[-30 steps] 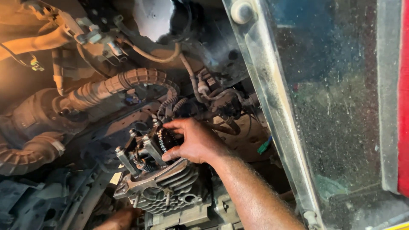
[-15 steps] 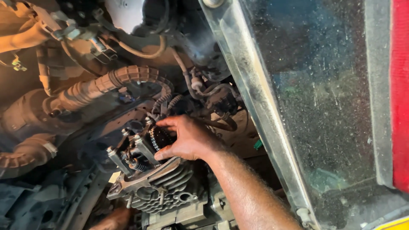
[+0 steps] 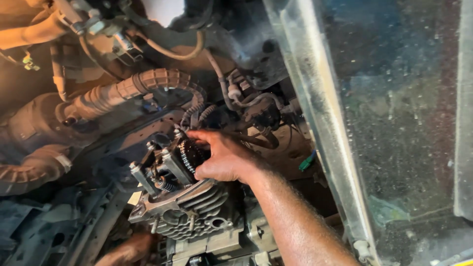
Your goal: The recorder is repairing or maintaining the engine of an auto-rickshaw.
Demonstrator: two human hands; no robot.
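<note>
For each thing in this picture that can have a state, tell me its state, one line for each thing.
right hand: fingers curled on the timing chain, touching it.
left hand: low under the engine, mostly hidden; grip cannot be told.
timing chain: exposed, lying over the sprocket.
cylinder head: cover off, valve springs showing.
corrugated hose: connected, bent toward the engine.
green clip: loose beside the frame rail.

The finned cylinder head (image 3: 189, 209) is dull, grimy cast metal, the timing chain (image 3: 186, 153) oily dark steel, the ribbed hose (image 3: 123, 91) matt dusty rubber, and the frame rail (image 3: 320, 128) scuffed, dust-speckled bare metal with a faint sheen
</note>
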